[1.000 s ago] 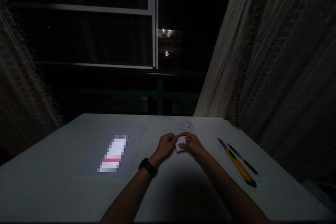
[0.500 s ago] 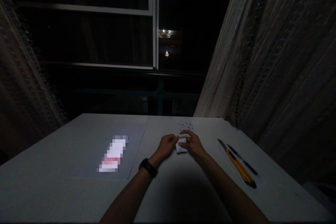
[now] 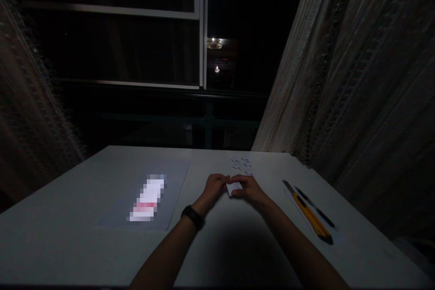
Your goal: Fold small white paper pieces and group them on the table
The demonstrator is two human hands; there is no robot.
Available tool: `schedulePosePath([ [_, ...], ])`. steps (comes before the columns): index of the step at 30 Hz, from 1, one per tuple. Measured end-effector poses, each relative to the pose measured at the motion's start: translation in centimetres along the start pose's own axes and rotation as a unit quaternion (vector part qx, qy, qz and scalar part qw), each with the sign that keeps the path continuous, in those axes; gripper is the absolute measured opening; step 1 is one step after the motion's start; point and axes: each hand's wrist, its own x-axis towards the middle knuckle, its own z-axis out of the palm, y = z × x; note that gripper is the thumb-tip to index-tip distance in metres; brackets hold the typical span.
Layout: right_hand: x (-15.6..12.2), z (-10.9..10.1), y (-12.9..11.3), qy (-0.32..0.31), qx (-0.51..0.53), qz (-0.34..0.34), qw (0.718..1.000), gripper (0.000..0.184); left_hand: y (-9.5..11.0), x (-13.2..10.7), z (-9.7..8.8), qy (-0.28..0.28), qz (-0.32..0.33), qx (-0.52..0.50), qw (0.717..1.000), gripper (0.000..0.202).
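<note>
A small piece of white paper is held between my two hands above the white table. My left hand, with a dark watch on its wrist, pinches the paper's left edge, its fingers curled together. From the other side, my right hand grips it between thumb and index finger. Just beyond my hands, several small folded paper pieces lie in short rows; the nearest are partly hidden by my right hand.
To the right lie a yellow utility knife and a dark pen. On the left, a lit, blurred-out screen rests on a large paper sheet. The table ends at a dark window, with curtains either side.
My right hand's thumb and index finger have closed in on the paper, and the paper has tilted. My left hand stays nearly in place. The view has shifted slightly.
</note>
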Motion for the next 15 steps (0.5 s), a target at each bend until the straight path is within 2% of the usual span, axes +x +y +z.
schedulePosePath([
  [6, -0.21, 0.16, -0.10, -0.003, 0.014, 0.016, 1.000, 0.031, 0.28, -0.38, 0.07, -0.023, -0.048, -0.061, 0.997, 0.032],
  [15, -0.33, 0.40, -0.17, -0.031, 0.028, 0.002, 0.999, 0.022, 0.70, -0.48, 0.12, -0.029, -0.045, -0.074, 0.996, 0.036],
])
